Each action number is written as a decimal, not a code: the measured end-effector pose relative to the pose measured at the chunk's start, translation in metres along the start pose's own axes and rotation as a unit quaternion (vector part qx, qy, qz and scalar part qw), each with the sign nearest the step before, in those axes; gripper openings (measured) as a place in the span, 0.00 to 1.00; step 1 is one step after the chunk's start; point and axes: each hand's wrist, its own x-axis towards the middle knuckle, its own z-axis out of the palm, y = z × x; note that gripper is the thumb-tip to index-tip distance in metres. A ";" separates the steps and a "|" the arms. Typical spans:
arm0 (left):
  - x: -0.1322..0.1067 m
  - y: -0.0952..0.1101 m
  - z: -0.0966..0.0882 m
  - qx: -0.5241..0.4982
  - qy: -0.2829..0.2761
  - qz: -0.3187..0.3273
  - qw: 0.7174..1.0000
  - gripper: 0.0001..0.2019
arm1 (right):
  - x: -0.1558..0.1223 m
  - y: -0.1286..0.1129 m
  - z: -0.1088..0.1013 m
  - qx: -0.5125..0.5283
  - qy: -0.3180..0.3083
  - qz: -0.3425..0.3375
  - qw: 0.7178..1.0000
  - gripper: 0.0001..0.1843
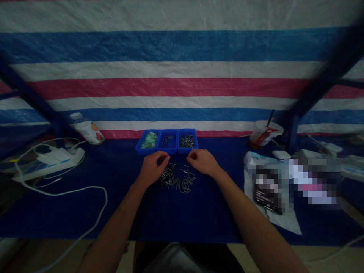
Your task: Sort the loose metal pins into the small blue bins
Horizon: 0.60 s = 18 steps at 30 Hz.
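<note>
My left hand (pixel 153 167) is closed in a pinch at the left edge of a loose pile of thin metal pins (pixel 176 179) on the blue table. My right hand (pixel 204 162) is pinched too, just beyond the pile's upper right side. Whatever either hand holds is too small or hidden to make out. Behind the hands stand three joined blue trays. Greenish clear pieces fill the left tray (pixel 138 148), a few thin pins lie in the middle tray (pixel 171 146), and many small dark metal parts are in the right tray (pixel 196 144).
At left lie a power strip (pixel 51 165) and a looping white cable (pixel 105 197), with a bottle (pixel 88 131) behind. On the right are a drink cup (pixel 263 133) with a straw and a plastic bag (pixel 292 223). A striped sheet (pixel 182 87) hangs behind the table (pixel 187 220).
</note>
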 end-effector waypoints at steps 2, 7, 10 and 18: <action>0.000 0.000 0.000 0.004 -0.002 0.000 1.000 0.08 | -0.005 -0.001 -0.001 -0.079 -0.033 -0.016 0.996 0.09; -0.001 0.001 0.000 0.014 -0.009 0.007 1.000 0.07 | -0.009 -0.006 0.003 -0.133 -0.085 -0.008 0.987 0.09; -0.001 0.000 0.002 0.013 -0.009 0.007 1.000 0.07 | -0.008 -0.008 0.005 -0.139 -0.091 -0.005 0.986 0.09; 0.000 0.001 0.002 0.020 -0.024 0.008 0.999 0.08 | -0.006 -0.003 0.011 -0.120 -0.058 -0.027 0.991 0.08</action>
